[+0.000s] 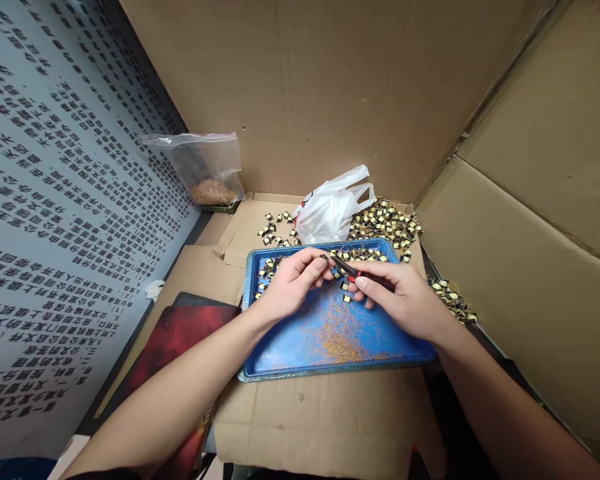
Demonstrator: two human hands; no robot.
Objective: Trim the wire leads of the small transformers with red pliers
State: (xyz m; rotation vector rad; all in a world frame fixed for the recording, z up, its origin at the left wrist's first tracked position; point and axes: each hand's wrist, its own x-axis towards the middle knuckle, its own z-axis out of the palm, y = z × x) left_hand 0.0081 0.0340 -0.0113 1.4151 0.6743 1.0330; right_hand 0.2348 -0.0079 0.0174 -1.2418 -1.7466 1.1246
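Over the blue tray (280,353), my left hand (300,277) pinches a small dark coil part (325,258) between thumb and fingertips. My right hand (397,293) is wrapped round a pair of pliers or cutters (347,268) with dark jaws and red on the handles. The jaws point left and come close to the part; whether they touch it I cannot tell. Below the hands, a few yellow-and-black coil parts (347,299) lie on the tray floor. A heap of short copper-coloured wire bits (345,343) is spread towards the tray's near edge.
Beyond the tray sit a white plastic bag (325,213) and a big pile of coil parts (387,223). More coil parts (453,300) lie at the right. A clear bag of wire bits (214,190) stands back left. Cardboard walls (330,87) enclose the back and right.
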